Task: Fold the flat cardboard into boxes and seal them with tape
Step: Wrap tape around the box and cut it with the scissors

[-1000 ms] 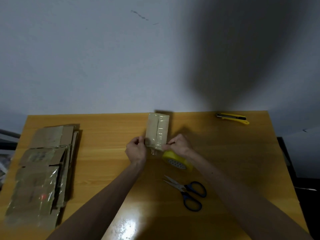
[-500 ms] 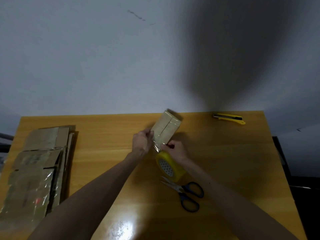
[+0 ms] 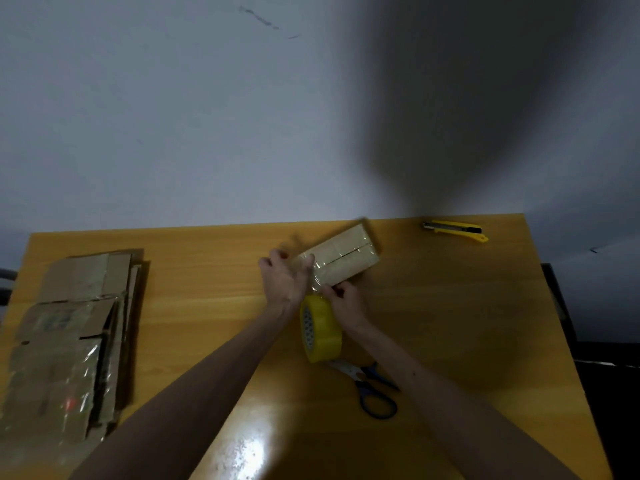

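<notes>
In the head view, one folded box (image 3: pixel 341 258) is seen at the centre of the table (image 3: pixel 450 323), lying at a slant toward the upper right. Its top flaps are closed, with a dark seam along the middle under what looks like glossy tape. The box's near end is gripped by the left hand (image 3: pixel 284 282), fingers curled over it. A clear tape strip (image 3: pixel 316 284) at the box's lower corner is pinched by the right hand (image 3: pixel 343 301), and the yellow tape roll (image 3: pixel 320 329) sits just below, between the wrists. Whether the roll is carried cannot be told.

Sealing of this box is judged nearly complete, with the strip not yet cut. Scissors (image 3: pixel 369 386) lie near the roll. A stack of flat cardboard (image 3: pixel 65 337) at the left is left to be folded.
</notes>
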